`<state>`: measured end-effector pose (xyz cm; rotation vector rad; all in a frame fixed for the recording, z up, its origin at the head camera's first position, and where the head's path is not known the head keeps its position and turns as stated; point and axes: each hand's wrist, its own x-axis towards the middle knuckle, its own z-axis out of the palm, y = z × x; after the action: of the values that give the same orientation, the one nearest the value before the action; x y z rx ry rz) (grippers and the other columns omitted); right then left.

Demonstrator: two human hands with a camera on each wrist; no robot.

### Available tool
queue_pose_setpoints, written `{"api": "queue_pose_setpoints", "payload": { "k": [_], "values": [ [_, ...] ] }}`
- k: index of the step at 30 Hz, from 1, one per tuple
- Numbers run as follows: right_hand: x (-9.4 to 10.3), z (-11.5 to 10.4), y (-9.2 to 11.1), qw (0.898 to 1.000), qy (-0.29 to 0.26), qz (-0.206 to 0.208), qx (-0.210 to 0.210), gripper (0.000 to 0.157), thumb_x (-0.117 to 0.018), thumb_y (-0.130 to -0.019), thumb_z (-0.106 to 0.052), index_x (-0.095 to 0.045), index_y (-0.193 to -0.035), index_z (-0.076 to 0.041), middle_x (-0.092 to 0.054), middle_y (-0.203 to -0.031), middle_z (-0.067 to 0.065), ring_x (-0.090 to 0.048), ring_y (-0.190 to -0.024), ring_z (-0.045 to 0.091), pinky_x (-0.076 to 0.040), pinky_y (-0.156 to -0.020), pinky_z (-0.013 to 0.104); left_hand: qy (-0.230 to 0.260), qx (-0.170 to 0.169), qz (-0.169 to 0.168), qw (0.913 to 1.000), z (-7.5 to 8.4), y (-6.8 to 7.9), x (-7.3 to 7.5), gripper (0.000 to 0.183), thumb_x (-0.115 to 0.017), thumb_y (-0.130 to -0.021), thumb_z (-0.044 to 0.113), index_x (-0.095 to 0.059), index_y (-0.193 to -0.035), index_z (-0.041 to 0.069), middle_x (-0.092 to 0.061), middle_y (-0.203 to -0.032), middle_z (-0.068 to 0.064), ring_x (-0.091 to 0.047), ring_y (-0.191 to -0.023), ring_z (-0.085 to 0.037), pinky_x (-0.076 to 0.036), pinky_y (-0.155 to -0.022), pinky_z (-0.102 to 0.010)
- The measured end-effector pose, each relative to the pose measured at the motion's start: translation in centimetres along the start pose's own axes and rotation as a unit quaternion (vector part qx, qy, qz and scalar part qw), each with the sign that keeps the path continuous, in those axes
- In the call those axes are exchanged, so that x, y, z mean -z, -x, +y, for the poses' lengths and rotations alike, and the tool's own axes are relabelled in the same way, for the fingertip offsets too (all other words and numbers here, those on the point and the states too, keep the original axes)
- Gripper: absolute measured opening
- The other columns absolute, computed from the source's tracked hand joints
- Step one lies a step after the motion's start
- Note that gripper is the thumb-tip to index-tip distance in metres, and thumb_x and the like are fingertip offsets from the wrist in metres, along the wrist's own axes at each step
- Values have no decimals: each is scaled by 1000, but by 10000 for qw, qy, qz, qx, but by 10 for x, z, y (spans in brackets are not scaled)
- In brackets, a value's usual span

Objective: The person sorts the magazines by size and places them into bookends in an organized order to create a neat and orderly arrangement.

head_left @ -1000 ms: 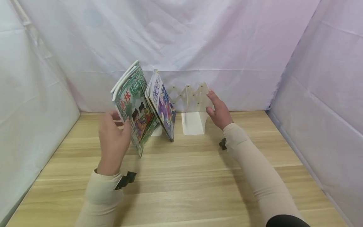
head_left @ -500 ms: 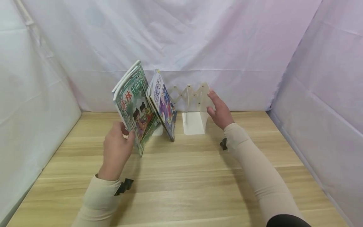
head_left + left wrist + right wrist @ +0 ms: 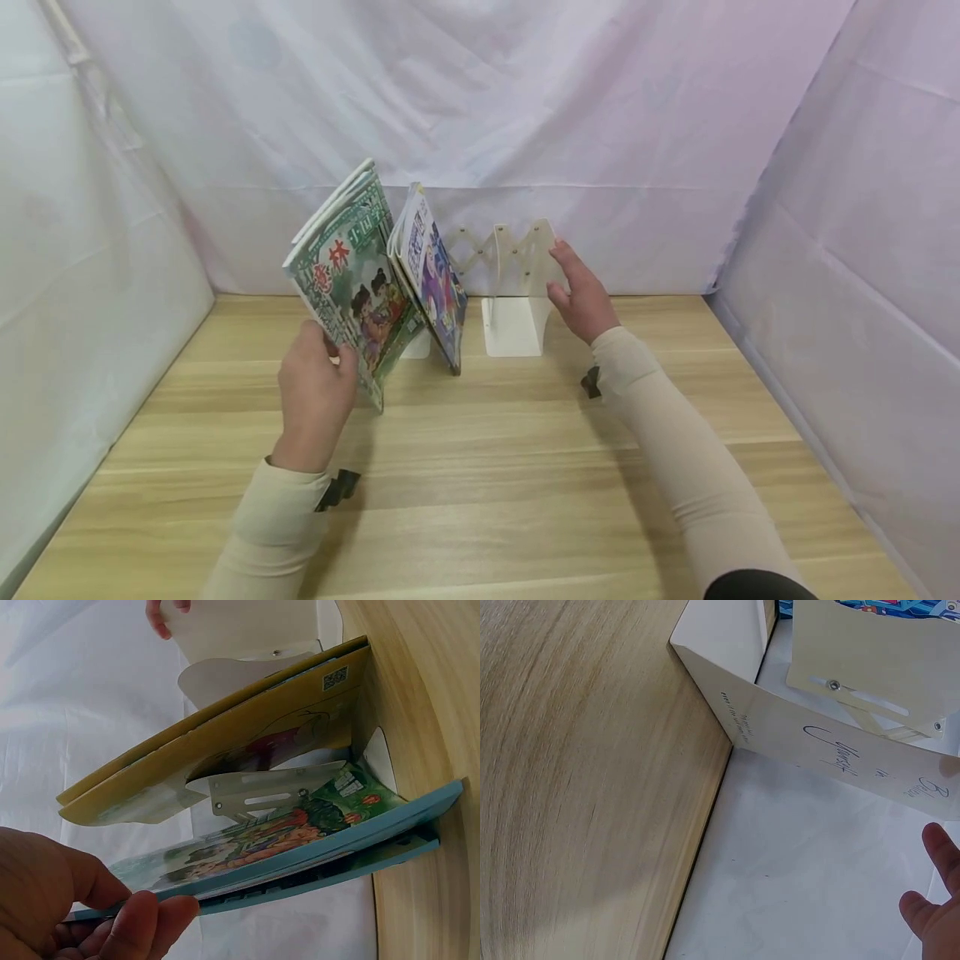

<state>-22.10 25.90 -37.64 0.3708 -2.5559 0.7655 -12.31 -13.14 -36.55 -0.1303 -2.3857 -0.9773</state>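
In the head view my left hand (image 3: 318, 387) pinches the spine edge of a green-covered magazine (image 3: 356, 287), which leans left with another magazine against its back. The left wrist view shows thumb and fingers on the pale-blue spine (image 3: 322, 844). To its right a purple comic-style magazine (image 3: 435, 279) stands tilted in the cream expandable bookend (image 3: 513, 325). My right hand (image 3: 581, 292) is at the bookend's right end plate (image 3: 825, 750), fingers extended, index fingertip at its upper edge. Whether it presses the plate is unclear.
The bookend's crossed metal links (image 3: 480, 250) run along its back. A wooden table (image 3: 480, 483) lies beneath, and white cloth walls (image 3: 637, 125) stand behind and at both sides. A bookend divider (image 3: 877, 652) shows in the right wrist view.
My left hand has slid lower along the green magazine's spine and now grips it; the magazine's near top corner has swung slightly left. The right hand stays at the end plate.
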Motion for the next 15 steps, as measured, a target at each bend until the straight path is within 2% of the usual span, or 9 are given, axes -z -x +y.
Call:
{"api": "queue_pose_setpoints", "payload": {
  "k": [8,15],
  "values": [
    [-1,0,0,10000,51,38,-40,57,-59,-98,-8,-38,-151,-10,-27,-162,3,-34,-143,27,-34,-113,48,195,113,329,9992,1,-1,-13,14,-58,-91,3,-55,-100,-6,-61,-89,-20,-61,-78,-36,-51,-64,-48],
    [-2,0,-1,10000,25,23,-29,57,-58,-98,-9,-39,-151,-8,-27,-162,2,-33,-144,27,-33,-113,48,316,327,432,9980,5,-6,-24,15,-58,-92,4,-54,-102,-7,-60,-92,-20,-61,-81,-37,-53,-65,-49]
  ]
}}
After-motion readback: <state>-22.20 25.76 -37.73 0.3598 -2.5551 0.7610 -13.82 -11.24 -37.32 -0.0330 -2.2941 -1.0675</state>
